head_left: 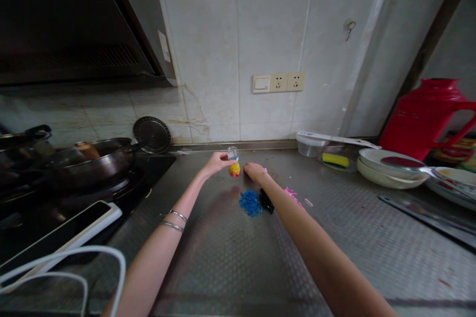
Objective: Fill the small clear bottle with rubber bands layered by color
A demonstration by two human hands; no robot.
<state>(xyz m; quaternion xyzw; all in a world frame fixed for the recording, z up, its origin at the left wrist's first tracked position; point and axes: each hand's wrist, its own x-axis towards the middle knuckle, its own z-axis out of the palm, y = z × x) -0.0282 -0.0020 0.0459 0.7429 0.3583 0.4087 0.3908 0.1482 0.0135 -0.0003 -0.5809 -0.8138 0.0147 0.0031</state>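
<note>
My left hand (217,163) is closed around a small clear jar (233,158) with blue, yellow and red contents showing through its wall. The jar is upright over the metal counter. Just to its right, my right hand (255,172) is low at the counter with its fingers curled in; what they hold, if anything, is hidden. Nearer to me lies a pile of small blue pieces (250,203), with a pile of black pieces (266,201) beside it, partly behind my right forearm. Pink pieces (293,195) lie beyond that forearm, and a single pale loop (308,202) rests apart.
At left are a pan (92,163) on the black stove and a white device (67,237) with a white cable. Stacked bowls (394,178), a yellow sponge (335,160), a clear plastic container (311,145) and a red thermos (420,119) stand at right.
</note>
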